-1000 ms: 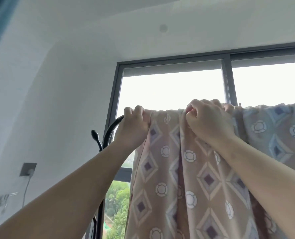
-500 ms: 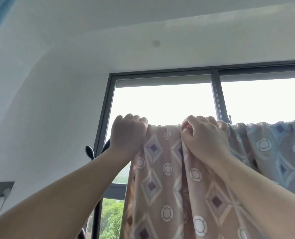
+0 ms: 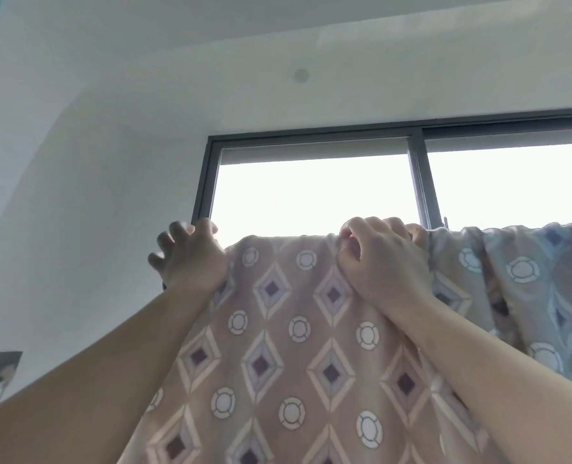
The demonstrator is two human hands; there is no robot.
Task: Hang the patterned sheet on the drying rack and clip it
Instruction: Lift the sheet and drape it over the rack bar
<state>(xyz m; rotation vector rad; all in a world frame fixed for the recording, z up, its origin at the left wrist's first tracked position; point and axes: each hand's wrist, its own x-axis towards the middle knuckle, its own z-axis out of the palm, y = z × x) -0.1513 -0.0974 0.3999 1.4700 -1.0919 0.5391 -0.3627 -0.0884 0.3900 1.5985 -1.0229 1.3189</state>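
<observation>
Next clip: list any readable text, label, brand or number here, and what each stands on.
None readable.
The pinkish-beige fabric sheet printed with diamonds and rings bears only shapes, no lettering.
The grey square wall plate at lower left is too blurred to show any marking.

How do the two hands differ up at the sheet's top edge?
The left hand sits at the left end of the patterned sheet with fingers splayed; the right hand is further along, fingers curled tight, pinching the top edge. The left hand's fingers look blurred, the right hand's sharp. Both reach up to the sheet's top edge.
</observation>
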